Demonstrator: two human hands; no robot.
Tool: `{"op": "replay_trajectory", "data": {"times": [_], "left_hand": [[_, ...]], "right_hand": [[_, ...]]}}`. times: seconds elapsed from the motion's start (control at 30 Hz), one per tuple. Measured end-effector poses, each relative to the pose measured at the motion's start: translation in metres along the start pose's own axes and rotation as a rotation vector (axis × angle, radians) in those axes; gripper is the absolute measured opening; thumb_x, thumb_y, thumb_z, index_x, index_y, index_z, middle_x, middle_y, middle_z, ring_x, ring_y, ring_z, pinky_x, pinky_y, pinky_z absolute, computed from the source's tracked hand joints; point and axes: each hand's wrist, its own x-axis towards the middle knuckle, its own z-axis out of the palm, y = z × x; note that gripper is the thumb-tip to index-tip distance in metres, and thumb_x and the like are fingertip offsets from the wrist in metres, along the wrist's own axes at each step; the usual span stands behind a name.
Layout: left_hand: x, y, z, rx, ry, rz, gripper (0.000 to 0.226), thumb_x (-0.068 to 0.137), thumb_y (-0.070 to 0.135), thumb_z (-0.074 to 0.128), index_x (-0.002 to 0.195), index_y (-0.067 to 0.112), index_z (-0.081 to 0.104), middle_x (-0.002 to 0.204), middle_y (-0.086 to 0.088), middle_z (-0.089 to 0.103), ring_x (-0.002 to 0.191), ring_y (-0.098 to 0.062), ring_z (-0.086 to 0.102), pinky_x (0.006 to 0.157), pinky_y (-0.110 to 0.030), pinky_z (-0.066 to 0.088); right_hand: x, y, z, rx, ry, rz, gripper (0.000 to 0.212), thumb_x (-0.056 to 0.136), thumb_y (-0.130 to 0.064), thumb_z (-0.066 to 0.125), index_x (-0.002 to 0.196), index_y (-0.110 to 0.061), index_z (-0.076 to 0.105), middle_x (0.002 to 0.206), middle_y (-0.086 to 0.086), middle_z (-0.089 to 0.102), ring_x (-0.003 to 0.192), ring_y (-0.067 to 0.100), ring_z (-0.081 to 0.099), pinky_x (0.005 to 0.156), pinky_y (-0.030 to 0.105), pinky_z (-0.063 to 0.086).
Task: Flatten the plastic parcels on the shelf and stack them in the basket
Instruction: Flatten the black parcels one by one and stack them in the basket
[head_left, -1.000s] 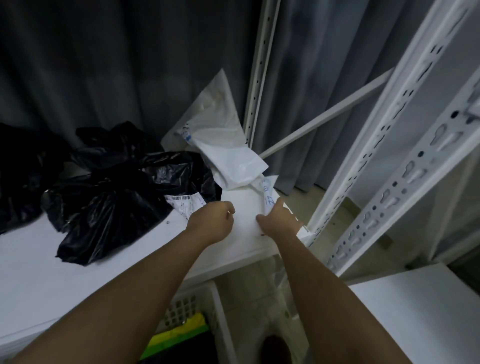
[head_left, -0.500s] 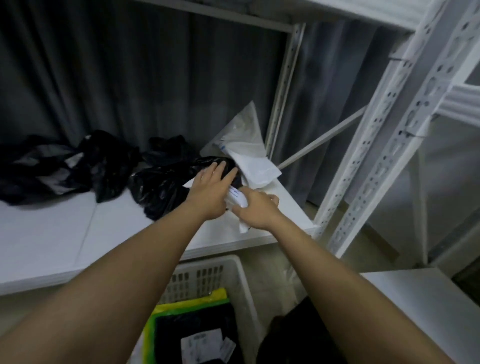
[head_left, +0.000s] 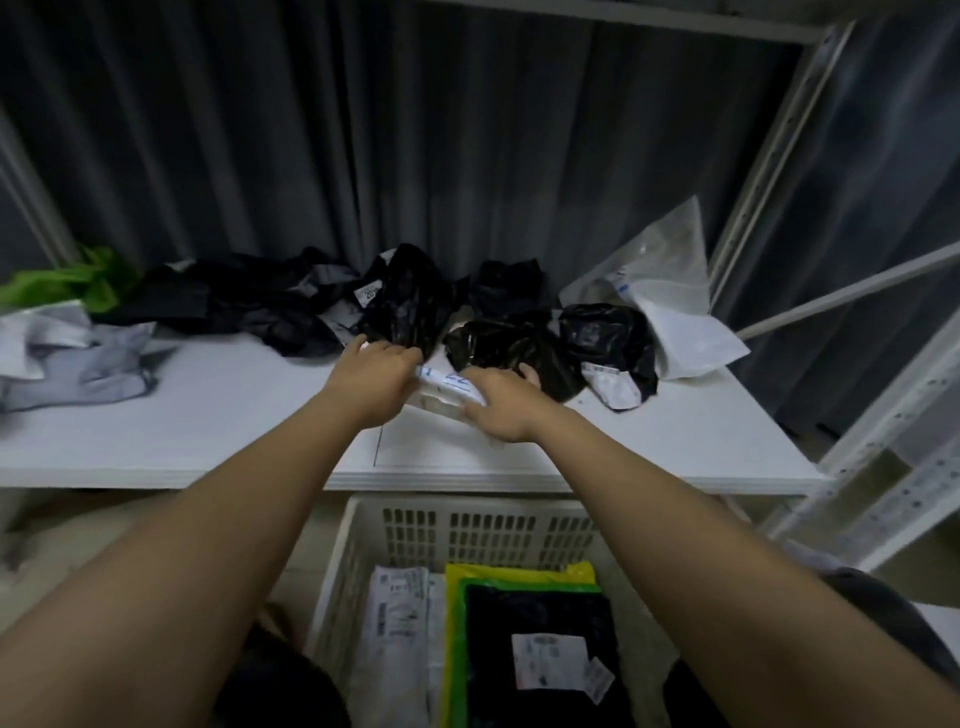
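Observation:
A small white parcel (head_left: 445, 385) with blue print lies on the white shelf (head_left: 208, 415) near its middle. My left hand (head_left: 375, 370) grips its left end with curled fingers. My right hand (head_left: 497, 406) holds its right end, thumb up. Crumpled black parcels (head_left: 511, 349) lie just behind the hands, and another black parcel (head_left: 408, 306) is further back. Larger white parcels (head_left: 672, 317) lean at the shelf's right end. Below the shelf stands the white slotted basket (head_left: 467, 506), holding a flat black parcel (head_left: 540, 649) on a yellow-green one (head_left: 519, 571) and a white labelled one (head_left: 400, 613).
Grey parcels (head_left: 67, 358) and a green one (head_left: 78, 280) lie at the shelf's left end. White perforated uprights (head_left: 769, 156) and a diagonal brace (head_left: 852, 291) stand at the right. A dark curtain hangs behind the shelf.
Both hands have brought the small white parcel from the shelf's right end to its middle. The view has swung left and down, showing more of the basket.

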Motion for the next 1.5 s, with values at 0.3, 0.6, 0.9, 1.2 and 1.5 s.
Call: {"op": "replay_trajectory", "data": {"times": [0.3, 0.6, 0.9, 1.2, 1.5], "left_hand": [[0.004, -0.049, 0.065, 0.044, -0.137, -0.071, 0.029, 0.102, 0.034, 0.03, 0.118, 0.013, 0.042, 0.118, -0.007, 0.057, 0.112, -0.028, 0.05, 0.11, -0.045, 0.025], [0.032, -0.062, 0.115, 0.008, -0.151, -0.134, 0.026, 0.103, 0.029, 0.029, 0.121, 0.014, 0.04, 0.124, -0.007, 0.054, 0.117, -0.028, 0.049, 0.109, -0.043, 0.028], [0.049, -0.066, 0.143, -0.097, -0.069, -0.148, 0.025, 0.1, 0.027, 0.033, 0.116, 0.012, 0.044, 0.122, -0.008, 0.053, 0.114, -0.029, 0.048, 0.104, -0.045, 0.031], [0.046, -0.064, 0.151, -0.188, -0.052, -0.148, 0.041, 0.097, 0.031, 0.037, 0.134, 0.014, 0.041, 0.133, -0.007, 0.049, 0.124, -0.027, 0.043, 0.11, -0.049, 0.024], [0.05, -0.064, 0.153, -0.255, -0.126, -0.171, 0.058, 0.097, 0.034, 0.039, 0.15, 0.018, 0.021, 0.156, -0.009, 0.022, 0.144, -0.026, 0.015, 0.117, -0.049, 0.011]], "right_hand": [[0.058, -0.015, 0.054, 0.08, -0.113, -0.023, 0.041, 0.099, -0.023, 0.049, 0.138, -0.016, 0.041, 0.125, 0.017, 0.051, 0.108, 0.034, 0.05, 0.087, 0.039, 0.043], [0.097, 0.0, 0.098, 0.067, -0.061, -0.024, 0.04, 0.097, -0.012, 0.046, 0.137, -0.013, 0.041, 0.122, 0.017, 0.051, 0.111, 0.034, 0.044, 0.091, 0.036, 0.035], [0.112, 0.007, 0.125, 0.029, 0.086, -0.054, 0.039, 0.098, -0.01, 0.04, 0.136, -0.013, 0.039, 0.121, 0.014, 0.049, 0.109, 0.03, 0.041, 0.096, 0.035, 0.027], [0.113, 0.015, 0.132, -0.047, 0.05, -0.101, 0.066, 0.085, -0.021, 0.053, 0.146, -0.009, 0.029, 0.132, 0.013, 0.046, 0.125, 0.032, 0.038, 0.112, 0.047, 0.021], [0.114, 0.019, 0.139, -0.002, -0.03, -0.036, 0.072, 0.093, -0.034, 0.045, 0.154, -0.017, 0.009, 0.154, 0.01, 0.023, 0.144, 0.03, 0.013, 0.117, 0.047, 0.01]]}}
